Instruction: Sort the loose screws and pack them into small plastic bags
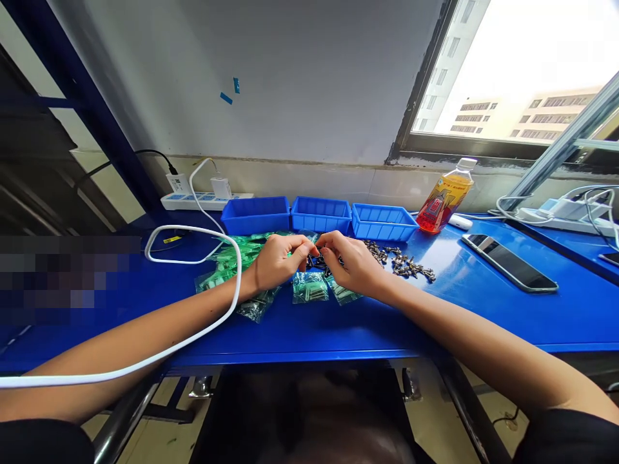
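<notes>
My left hand (278,261) and my right hand (351,261) meet at the middle of the blue table (483,309), fingertips pinched together on a small dark metal part (319,261) between them. Under and around the hands lie several small green plastic bags (309,287), with a bigger heap of green bags (227,261) to the left. A scatter of small dark metal screws (401,263) lies just right of my right hand. What exactly the fingers grip is too small to make out.
Three blue bins (319,216) stand in a row behind the hands. An orange drink bottle (442,200) and a phone (507,261) are at the right. A white cable (193,229) loops over my left forearm from a power strip (203,200). Another power strip (556,216) sits far right.
</notes>
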Tool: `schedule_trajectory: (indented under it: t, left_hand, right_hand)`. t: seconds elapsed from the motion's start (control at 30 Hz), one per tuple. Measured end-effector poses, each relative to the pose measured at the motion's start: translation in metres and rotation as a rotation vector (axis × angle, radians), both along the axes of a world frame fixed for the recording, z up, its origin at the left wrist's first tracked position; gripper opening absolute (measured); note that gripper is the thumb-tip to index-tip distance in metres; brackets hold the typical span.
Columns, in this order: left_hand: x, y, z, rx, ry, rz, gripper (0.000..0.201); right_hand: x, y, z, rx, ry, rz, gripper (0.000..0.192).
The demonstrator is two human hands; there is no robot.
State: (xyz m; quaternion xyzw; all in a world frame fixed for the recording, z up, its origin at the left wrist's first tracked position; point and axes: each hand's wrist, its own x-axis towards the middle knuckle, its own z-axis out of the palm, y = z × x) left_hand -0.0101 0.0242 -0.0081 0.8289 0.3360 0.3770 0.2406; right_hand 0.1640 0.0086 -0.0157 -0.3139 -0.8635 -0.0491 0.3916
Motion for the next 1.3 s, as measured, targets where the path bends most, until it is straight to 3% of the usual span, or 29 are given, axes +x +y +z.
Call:
schedule_trajectory:
  t: [0.43,0.7,1.07,1.3]
  left_hand:
    - [0.0019,-0.002,0.0015,0.028,-0.049,-0.04,0.027]
    - [0.001,-0.0009,0.0009,0.028,-0.067,-0.025,0.023]
    - [0.0007,-0.0005,0.0015,0.015,-0.056,-0.019,0.027]
    - [-0.0005,0.0002,0.001,0.065,-0.042,-0.053,0.025]
  right_hand:
    - [0.0014,-0.0006,0.0041,0.06,-0.001,0.0,0.015]
    - [0.0012,0.0001,0.0015,0.073,0.006,-0.088,0.018]
    - [-0.0016,-0.0057,0.0045,0.17,0.095,0.009,0.013]
    - [-0.0018,-0.0008,0.0006,0.121,0.075,0.002,0.019]
